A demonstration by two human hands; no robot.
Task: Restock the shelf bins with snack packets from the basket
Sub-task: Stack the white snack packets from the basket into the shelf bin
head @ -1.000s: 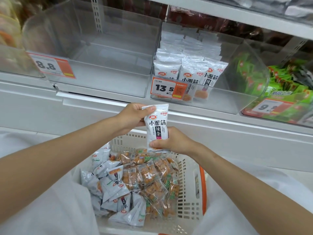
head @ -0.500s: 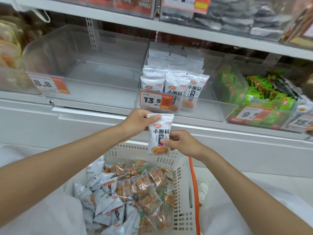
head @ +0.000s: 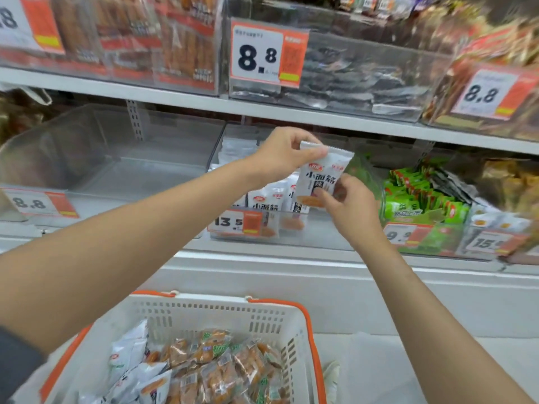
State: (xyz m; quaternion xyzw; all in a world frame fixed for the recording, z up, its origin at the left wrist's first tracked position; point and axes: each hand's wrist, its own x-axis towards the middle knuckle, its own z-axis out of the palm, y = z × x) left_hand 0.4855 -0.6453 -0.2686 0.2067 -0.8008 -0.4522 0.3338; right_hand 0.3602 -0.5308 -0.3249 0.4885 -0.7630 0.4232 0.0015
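Both hands had risen from over the basket (head: pixel 210 301) at the frame's bottom to the clear bin (head: pixel 315 237) at centre. There the left hand (head: pixel 280 156) pinched the white packet (head: pixel 320 176) by its top corner, the right hand (head: pixel 350 205) by its lower edge.

The camera on my head faces forward and down, close to the clear plastic shelf bins (head: pixel 116 158). The white slotted basket (head: pixel 215 304) sits nearest.

小面筋 is printed on the packet (head: pixel 322 176) pinched by left grip (head: pixel 287 154) and right grip (head: pixel 350 205). Price tags are read: 8.8 tag (head: pixel 268 53) above the grips, 13.5 tag (head: pixel 234 222) just below, second 8.8 tag (head: pixel 38 203) far left, third 8.8 tag (head: pixel 485 94) upper right.
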